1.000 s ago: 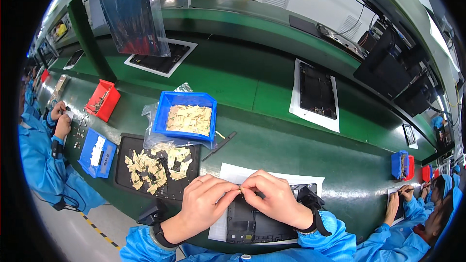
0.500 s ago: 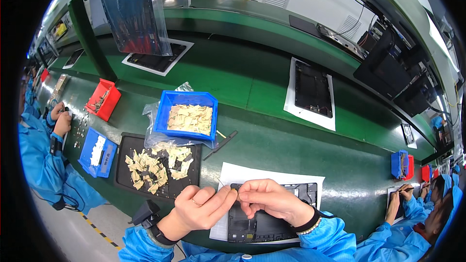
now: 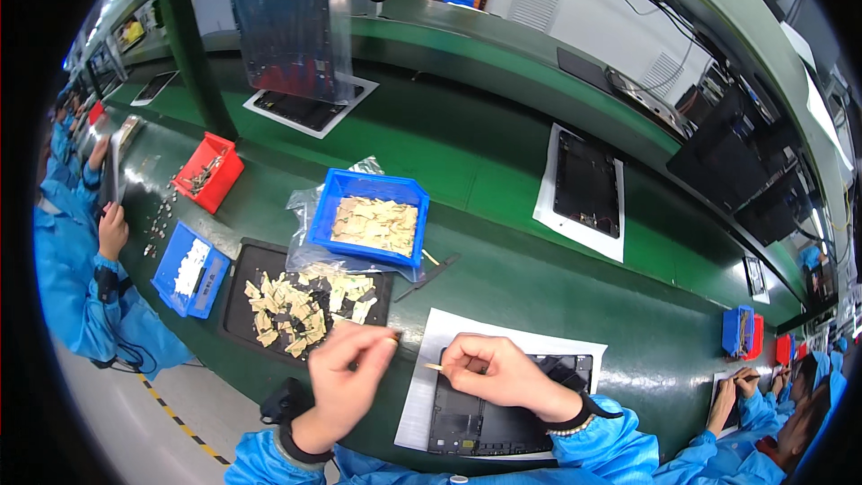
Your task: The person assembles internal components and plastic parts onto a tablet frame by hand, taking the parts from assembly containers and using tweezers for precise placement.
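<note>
My left hand is raised to the left of the black housing, thumb and forefinger pinched together on a small dark piece too blurred for me to make out. My right hand is above the housing, fingertips closed on a cream strip that sticks out toward my left, the two hands apart. Below my right hand the flat black housing lies on a white sheet on the green bench. Beyond my left hand is a black tray strewn with cream slips and dark bits. Behind it a blue bin full of similar slips sits on a clear plastic bag, a thin black tool just beside it. Farther left are a bin of white pieces and a red bin, near a blue-sleeved co-worker
</note>
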`<control>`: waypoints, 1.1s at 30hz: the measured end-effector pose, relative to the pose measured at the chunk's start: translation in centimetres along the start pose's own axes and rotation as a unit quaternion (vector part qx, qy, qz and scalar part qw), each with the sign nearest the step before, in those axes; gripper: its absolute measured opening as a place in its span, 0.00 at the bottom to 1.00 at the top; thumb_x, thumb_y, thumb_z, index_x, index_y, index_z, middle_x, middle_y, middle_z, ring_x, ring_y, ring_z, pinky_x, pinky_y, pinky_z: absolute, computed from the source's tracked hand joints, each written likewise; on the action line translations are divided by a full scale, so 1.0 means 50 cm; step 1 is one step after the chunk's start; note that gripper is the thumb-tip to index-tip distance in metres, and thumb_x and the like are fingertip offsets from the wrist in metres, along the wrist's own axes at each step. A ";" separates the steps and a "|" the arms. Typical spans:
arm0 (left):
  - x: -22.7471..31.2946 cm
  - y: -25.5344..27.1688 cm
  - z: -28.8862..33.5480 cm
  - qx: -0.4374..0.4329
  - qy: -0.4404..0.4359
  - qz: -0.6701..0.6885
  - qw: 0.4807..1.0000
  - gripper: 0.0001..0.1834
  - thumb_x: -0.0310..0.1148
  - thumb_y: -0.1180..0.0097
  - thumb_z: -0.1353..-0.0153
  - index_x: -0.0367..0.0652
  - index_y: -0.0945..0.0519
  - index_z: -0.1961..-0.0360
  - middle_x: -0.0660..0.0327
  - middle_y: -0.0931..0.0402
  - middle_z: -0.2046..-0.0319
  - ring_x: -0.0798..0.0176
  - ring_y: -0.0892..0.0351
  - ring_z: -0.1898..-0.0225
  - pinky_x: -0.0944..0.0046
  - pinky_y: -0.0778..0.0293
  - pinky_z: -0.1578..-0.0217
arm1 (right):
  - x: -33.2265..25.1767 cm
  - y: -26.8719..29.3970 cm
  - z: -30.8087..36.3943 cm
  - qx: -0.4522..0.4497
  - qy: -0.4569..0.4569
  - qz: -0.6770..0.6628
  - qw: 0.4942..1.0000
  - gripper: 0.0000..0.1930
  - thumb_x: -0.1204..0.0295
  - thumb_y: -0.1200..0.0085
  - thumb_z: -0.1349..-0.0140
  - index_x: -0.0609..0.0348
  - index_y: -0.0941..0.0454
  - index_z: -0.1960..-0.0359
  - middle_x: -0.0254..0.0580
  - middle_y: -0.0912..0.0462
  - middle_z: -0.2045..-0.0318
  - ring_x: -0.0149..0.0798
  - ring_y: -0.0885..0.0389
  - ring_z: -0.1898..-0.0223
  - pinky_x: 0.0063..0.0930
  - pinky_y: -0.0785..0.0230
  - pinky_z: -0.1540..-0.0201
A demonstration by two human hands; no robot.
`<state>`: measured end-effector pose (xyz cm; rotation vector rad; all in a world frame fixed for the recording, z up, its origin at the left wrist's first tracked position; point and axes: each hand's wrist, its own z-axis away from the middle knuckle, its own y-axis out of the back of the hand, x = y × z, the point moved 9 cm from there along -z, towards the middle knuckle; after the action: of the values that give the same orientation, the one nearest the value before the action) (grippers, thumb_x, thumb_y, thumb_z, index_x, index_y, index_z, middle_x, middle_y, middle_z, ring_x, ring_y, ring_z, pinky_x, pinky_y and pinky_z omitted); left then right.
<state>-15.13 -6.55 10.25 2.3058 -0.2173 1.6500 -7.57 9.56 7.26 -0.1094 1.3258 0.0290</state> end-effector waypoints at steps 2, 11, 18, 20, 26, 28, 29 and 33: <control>0.052 0.037 -0.021 0.014 -0.089 -0.093 0.992 0.08 0.19 0.37 0.48 0.35 0.16 0.65 0.55 0.19 0.73 0.63 0.23 0.72 0.68 0.31 0.71 | -0.087 0.018 -0.015 0.036 0.124 0.190 0.973 0.01 0.78 0.44 0.44 0.60 0.23 0.70 0.29 0.24 0.73 0.20 0.29 0.74 0.17 0.35 0.72; 0.055 -0.063 -0.020 -0.108 -0.078 -0.205 0.970 0.29 0.25 0.36 0.46 0.39 0.28 0.41 0.57 0.20 0.75 0.59 0.22 0.76 0.62 0.26 0.72 | -0.168 0.104 -0.210 0.205 0.184 0.495 0.824 0.08 0.68 0.43 0.42 0.61 0.21 0.70 0.48 0.19 0.68 0.52 0.19 0.66 0.40 0.27 0.64; 0.028 -0.125 0.007 -0.239 0.054 -0.103 0.964 0.31 0.23 0.37 0.44 0.39 0.32 0.39 0.62 0.18 0.75 0.76 0.25 0.77 0.73 0.29 0.73 | -0.096 0.066 0.027 0.055 0.180 0.257 0.948 0.06 0.72 0.41 0.39 0.62 0.21 0.65 0.40 0.22 0.71 0.33 0.23 0.75 0.26 0.32 0.72; 0.042 -0.151 0.010 -0.259 0.044 -0.105 0.959 0.30 0.24 0.37 0.44 0.39 0.32 0.40 0.62 0.18 0.75 0.74 0.23 0.76 0.72 0.28 0.73 | -0.078 0.073 0.059 0.054 0.148 0.241 0.958 0.06 0.75 0.39 0.41 0.60 0.18 0.62 0.36 0.21 0.67 0.27 0.24 0.73 0.19 0.34 0.74; 0.034 -0.211 0.033 -0.287 0.013 -0.073 0.955 0.29 0.30 0.39 0.40 0.43 0.33 0.39 0.62 0.17 0.70 0.65 0.21 0.75 0.65 0.25 0.72 | -0.055 0.093 0.107 0.082 0.196 0.271 0.939 0.05 0.78 0.39 0.43 0.61 0.19 0.65 0.37 0.22 0.68 0.27 0.24 0.73 0.19 0.34 0.76; 0.014 -0.202 0.033 -0.240 0.071 0.009 0.968 0.27 0.30 0.39 0.40 0.42 0.31 0.40 0.63 0.17 0.70 0.67 0.22 0.76 0.67 0.26 0.72 | -0.082 0.109 0.130 0.148 0.250 0.281 0.915 0.04 0.79 0.39 0.44 0.61 0.19 0.67 0.37 0.22 0.69 0.27 0.24 0.72 0.19 0.33 0.75; -0.002 -0.187 0.034 -0.187 0.125 0.093 0.970 0.25 0.30 0.39 0.39 0.41 0.30 0.41 0.64 0.17 0.70 0.70 0.24 0.76 0.68 0.26 0.71 | -0.064 0.122 0.129 0.153 0.178 0.218 0.947 0.02 0.79 0.40 0.43 0.62 0.19 0.68 0.36 0.22 0.69 0.25 0.25 0.71 0.18 0.33 0.72; -0.023 -0.213 0.086 -0.271 0.212 0.073 0.936 0.12 0.31 0.39 0.39 0.38 0.18 0.56 0.64 0.18 0.70 0.74 0.27 0.77 0.71 0.29 0.73 | 0.000 0.139 0.109 0.121 0.077 0.040 0.989 0.04 0.76 0.40 0.40 0.64 0.21 0.70 0.34 0.22 0.69 0.23 0.26 0.71 0.17 0.33 0.66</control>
<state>-8.55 2.08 6.25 1.5253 -0.6632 1.8232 -2.88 16.98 8.10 0.1518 1.4772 -0.0734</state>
